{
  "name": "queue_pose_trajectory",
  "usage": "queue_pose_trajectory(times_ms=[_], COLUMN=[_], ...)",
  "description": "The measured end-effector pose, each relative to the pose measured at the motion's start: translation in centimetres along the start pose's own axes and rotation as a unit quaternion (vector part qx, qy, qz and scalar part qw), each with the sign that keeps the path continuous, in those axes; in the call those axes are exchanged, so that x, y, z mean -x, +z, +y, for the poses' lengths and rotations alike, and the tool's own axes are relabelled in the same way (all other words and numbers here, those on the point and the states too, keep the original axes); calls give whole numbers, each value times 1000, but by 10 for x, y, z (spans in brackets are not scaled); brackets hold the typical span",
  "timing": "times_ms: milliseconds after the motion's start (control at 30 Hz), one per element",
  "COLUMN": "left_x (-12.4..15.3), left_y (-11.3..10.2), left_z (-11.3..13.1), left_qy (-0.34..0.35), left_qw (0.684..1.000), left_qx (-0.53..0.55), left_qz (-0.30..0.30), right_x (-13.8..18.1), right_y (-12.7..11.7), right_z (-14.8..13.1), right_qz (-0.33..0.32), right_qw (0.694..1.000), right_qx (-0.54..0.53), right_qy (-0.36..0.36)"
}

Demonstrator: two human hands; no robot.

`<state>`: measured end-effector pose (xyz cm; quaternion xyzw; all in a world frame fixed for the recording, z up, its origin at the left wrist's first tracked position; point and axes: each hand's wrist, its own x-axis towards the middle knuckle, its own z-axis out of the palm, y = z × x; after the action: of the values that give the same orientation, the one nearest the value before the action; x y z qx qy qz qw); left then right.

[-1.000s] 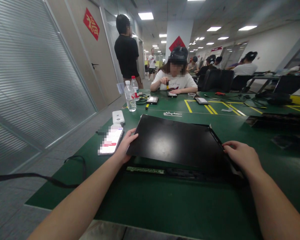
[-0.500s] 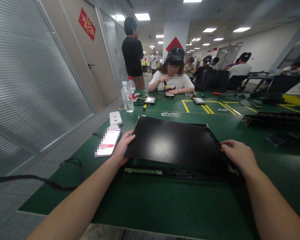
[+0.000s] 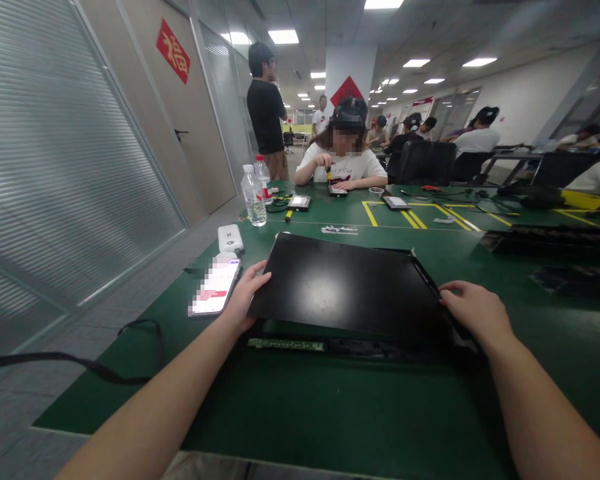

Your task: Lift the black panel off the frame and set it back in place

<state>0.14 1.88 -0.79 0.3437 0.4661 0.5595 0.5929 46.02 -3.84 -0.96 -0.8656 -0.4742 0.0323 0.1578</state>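
Observation:
A flat black LCD panel (image 3: pixel 330 287) lies tilted in front of me, its left side raised. My left hand (image 3: pixel 247 290) is closed on the panel's left edge, thumb on top. Under and around the panel is a black frame (image 3: pixel 425 267), its rim showing along the right and far sides. My right hand (image 3: pixel 473 307) pinches that rim at the right, fingertips pressed together. Along the near side of the frame a narrow green circuit board (image 3: pixel 286 345) shows below the panel's edge. What lies beneath the panel is hidden.
A lit phone (image 3: pixel 215 287), a white power bank (image 3: pixel 230 238) and water bottles (image 3: pixel 255 197) stand at the left on the green table (image 3: pixel 330 413). Across it, a co-worker (image 3: pixel 341 150) holds a screwdriver over a hard drive (image 3: pixel 338 191). Dark parts (image 3: pixel 545 243) lie at the right.
Both hands, the panel and the frame keep nearly the same places. The view shifts slightly, and a person far behind in a white shirt has moved to the right.

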Motion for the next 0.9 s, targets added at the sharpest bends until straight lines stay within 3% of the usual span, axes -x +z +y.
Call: queue_pose_trajectory(times_ms=[333,733,900], left_x=[5,5,-1], left_y=[2,-3,-7], left_z=[5,16,14], left_qy=[15,40,55], left_qw=[1000,997,996], left_qx=[-18,-40,-67], left_qz=[5,-56,-13], right_x=[-7,-11,-10], right_y=[6,12,8], right_z=[9,16,12], right_qz=[-1,19,6], right_qw=[999,997,997], right_qx=[-41,-73,-82], right_qy=[6,-4,14])
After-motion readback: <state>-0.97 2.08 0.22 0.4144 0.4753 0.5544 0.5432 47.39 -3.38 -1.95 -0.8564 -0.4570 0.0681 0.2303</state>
